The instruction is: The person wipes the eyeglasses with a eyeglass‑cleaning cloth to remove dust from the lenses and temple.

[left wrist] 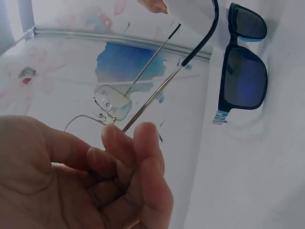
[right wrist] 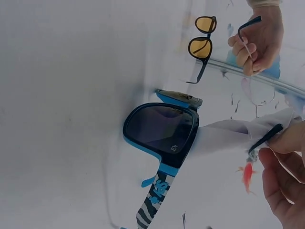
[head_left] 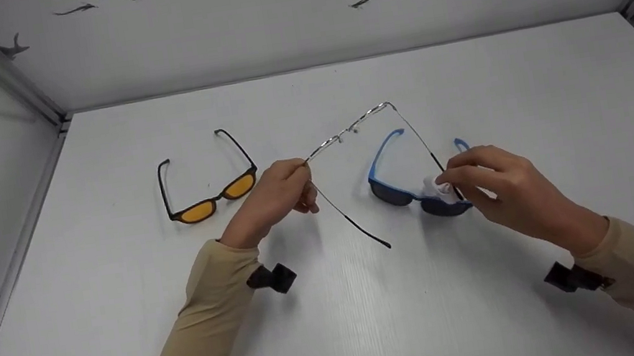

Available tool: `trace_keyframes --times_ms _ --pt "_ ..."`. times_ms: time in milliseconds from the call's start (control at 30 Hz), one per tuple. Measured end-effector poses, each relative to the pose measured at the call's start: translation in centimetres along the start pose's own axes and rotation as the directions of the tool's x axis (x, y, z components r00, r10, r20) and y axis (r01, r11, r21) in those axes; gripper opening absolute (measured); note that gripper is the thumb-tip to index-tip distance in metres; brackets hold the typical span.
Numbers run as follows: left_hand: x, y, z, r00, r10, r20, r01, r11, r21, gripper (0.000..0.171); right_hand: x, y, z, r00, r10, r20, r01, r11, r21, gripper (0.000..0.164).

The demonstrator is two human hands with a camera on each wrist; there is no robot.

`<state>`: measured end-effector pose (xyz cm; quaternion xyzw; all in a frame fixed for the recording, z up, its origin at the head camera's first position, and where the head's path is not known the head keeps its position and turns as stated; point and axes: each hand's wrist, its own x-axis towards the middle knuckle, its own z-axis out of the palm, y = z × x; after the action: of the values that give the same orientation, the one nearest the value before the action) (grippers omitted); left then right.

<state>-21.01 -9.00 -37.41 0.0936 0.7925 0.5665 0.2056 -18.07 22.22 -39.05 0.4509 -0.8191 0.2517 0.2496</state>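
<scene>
Thin silver wire-framed eyeglasses (head_left: 322,148) are held in the air with both temples unfolded. My left hand (head_left: 279,196) pinches them at the left hinge, the lenses pointing away from me. My right hand (head_left: 504,188) pinches a white cloth (right wrist: 224,137) around the dark tip (right wrist: 266,136) of the other temple. Part of the cloth hangs down from the fingers. Below it, blue-and-black sunglasses (head_left: 389,192) lie on the table, partly covered in the head view by the cloth and right hand. The left wrist view shows a clear lens (left wrist: 107,99) of the wire eyeglasses.
Black-framed glasses with orange lenses (head_left: 196,212) lie unfolded on the white table (head_left: 339,325), left of my left hand. Low white panels (head_left: 246,38) printed with fish and flowers enclose the table at the back and sides.
</scene>
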Motion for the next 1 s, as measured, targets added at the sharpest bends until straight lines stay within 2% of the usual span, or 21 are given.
trace_keyframes --times_ms 167,300,400,567,700,833,1000 --pt "0.1 0.0 0.2 1.0 0.007 0.006 -0.007 1.0 -0.018 0.028 0.6 -1.0 -0.1 0.999 -0.002 -0.047 0.003 1.0 0.027 0.043" --pt "0.0 0.1 0.5 1.0 0.011 -0.005 -0.011 1.0 -0.026 0.028 1.1 -2.1 0.0 0.996 -0.008 -0.089 0.013 0.999 0.052 0.032" --pt "-0.1 0.2 0.9 1.0 0.013 0.001 -0.013 0.999 -0.041 0.028 1.4 -2.9 0.3 0.996 -0.012 -0.084 0.015 0.999 0.036 0.03" --pt "-0.3 0.5 1.6 0.999 0.023 0.023 -0.021 0.997 -0.071 0.027 1.6 -3.8 1.5 0.998 -0.006 -0.055 0.008 1.0 0.025 0.037" --pt "-1.2 2.1 2.1 0.998 0.029 0.061 -0.025 0.997 -0.069 0.028 1.7 -4.0 2.5 1.0 0.009 -0.004 -0.009 0.996 0.086 0.034" --pt "-2.3 3.9 2.4 0.993 0.026 0.111 -0.02 0.998 -0.056 0.027 2.0 -3.9 3.1 0.998 0.04 0.048 -0.049 0.978 0.204 0.031" --pt "-2.4 3.9 3.0 0.988 0.015 0.155 -0.006 0.998 -0.061 0.025 2.9 -3.7 3.9 0.997 0.065 0.043 -0.075 0.945 0.317 0.028"
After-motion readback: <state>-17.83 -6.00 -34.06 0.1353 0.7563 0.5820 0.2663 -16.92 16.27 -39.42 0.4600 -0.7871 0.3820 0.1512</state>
